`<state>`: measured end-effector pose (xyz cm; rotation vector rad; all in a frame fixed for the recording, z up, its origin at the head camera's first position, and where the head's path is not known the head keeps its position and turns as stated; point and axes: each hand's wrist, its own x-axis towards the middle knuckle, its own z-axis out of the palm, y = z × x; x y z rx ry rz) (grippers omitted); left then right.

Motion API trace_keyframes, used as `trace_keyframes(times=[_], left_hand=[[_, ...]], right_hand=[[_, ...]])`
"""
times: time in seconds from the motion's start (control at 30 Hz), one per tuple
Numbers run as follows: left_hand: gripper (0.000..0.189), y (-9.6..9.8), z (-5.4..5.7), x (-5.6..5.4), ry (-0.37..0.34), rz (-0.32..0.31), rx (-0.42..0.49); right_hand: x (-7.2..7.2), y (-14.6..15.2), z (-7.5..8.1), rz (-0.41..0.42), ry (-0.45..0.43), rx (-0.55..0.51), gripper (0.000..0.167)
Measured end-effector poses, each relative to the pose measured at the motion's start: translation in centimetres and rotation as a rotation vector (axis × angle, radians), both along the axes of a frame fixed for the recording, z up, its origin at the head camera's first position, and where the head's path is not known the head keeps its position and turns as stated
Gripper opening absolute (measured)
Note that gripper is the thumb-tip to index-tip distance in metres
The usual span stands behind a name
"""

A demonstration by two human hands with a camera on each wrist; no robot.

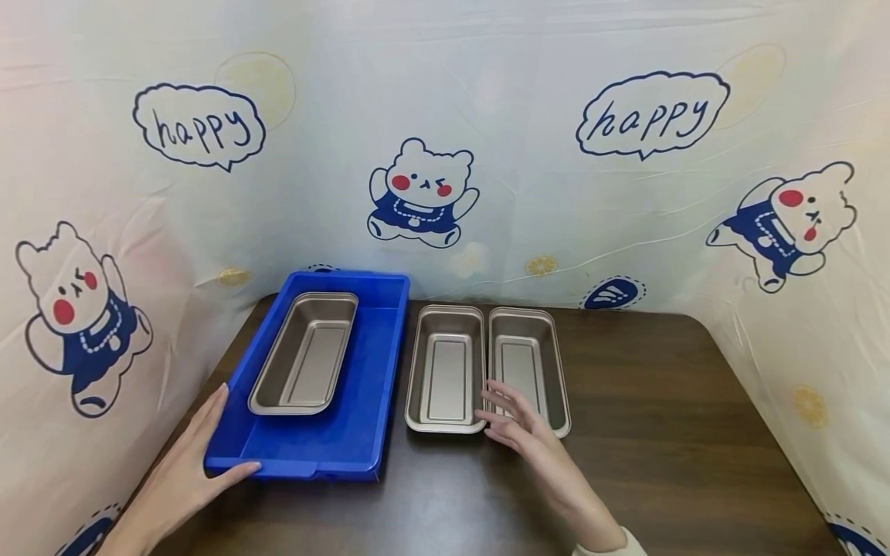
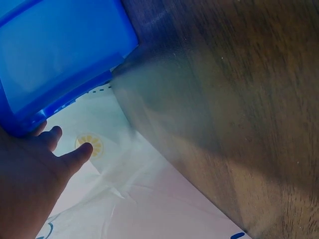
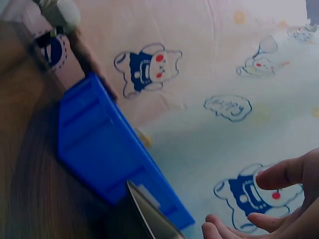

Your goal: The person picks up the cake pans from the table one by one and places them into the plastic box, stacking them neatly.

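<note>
A blue plastic tray (image 1: 371, 378) stands on the left of the table, with one metal loaf pan (image 1: 306, 359) inside it. At the tray's front left corner, my left hand (image 1: 184, 471) lies with straight fingers along the side and the thumb at the front rim. Two more loaf pans are side by side on the wood, a middle pan (image 1: 446, 371) and a right pan (image 1: 518, 351). My right hand (image 1: 535, 448) is over the near part of the right pan, fingers spread loosely and fingertips by the middle pan's right rim. It covers some of the right pan.
All this stands on a dark brown wooden table (image 1: 647, 409). Pale cloth (image 1: 528, 208) printed with bears and "happy" bubbles hangs behind the table and along both sides. The tray's far end lies close to the back cloth.
</note>
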<state>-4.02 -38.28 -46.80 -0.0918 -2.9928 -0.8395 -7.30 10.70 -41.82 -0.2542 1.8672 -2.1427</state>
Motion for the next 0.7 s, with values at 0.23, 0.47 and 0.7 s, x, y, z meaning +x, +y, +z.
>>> trace_keyframes(times=[0.23,0.47,0.7], left_hand=[[0.122,0.0,-0.3,0.1,0.014,0.011,0.002],[0.122,0.1,0.0,0.0,-0.031,0.025,-0.016],[0.123,0.1,0.4,0.0,-0.072,0.038,-0.034]], right_hand=[[-0.4,3.1,-0.8,-0.134,0.024,0.050,0.059],[-0.6,5.9,-1.6,-0.197,0.036,0.086,0.049],[-0.7,8.2,-2.7,-0.241,0.038,0.144,0.047]])
